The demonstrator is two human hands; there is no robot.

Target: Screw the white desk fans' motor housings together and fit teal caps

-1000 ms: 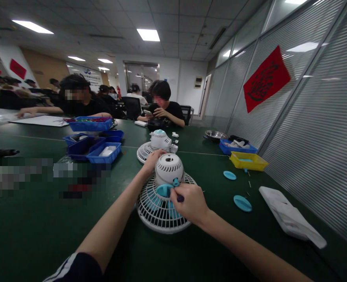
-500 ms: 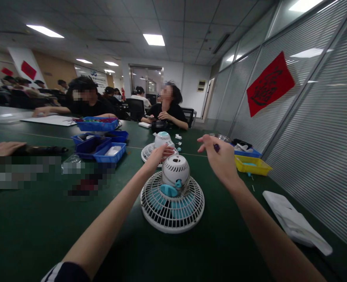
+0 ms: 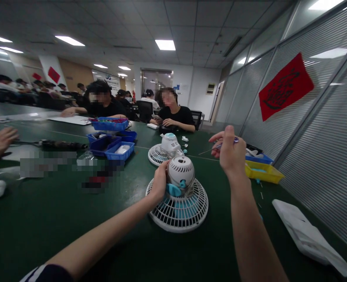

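Observation:
In front of me a white fan (image 3: 180,169) lies face-down, its rounded motor housing up and light-blue blades under the grille. My left hand (image 3: 160,178) grips the left side of that housing, its fingers partly hidden behind it. A light-blue knob (image 3: 173,190) sits low on the housing near my wrist. Raised over the table to the right, my right hand (image 3: 231,150) is closed round a screwdriver (image 3: 236,140) with a purplish handle; a thin shaft seems to point left from the fingers. A second white fan (image 3: 169,144) lies face-down just behind the first.
Blue bins (image 3: 120,150) stand at the left, with a dark cylindrical tool (image 3: 63,145) beside them. A yellow bin (image 3: 264,172) and a white base-like part (image 3: 308,235) are on the right. Small white parts (image 3: 185,139) lie beyond the fans. A co-worker's hand (image 3: 2,141) reaches in from the left.
My left hand has come down and back onto the near fan's housing. My right hand has turned, with the screwdriver still in it. The whole view has shifted slightly left.

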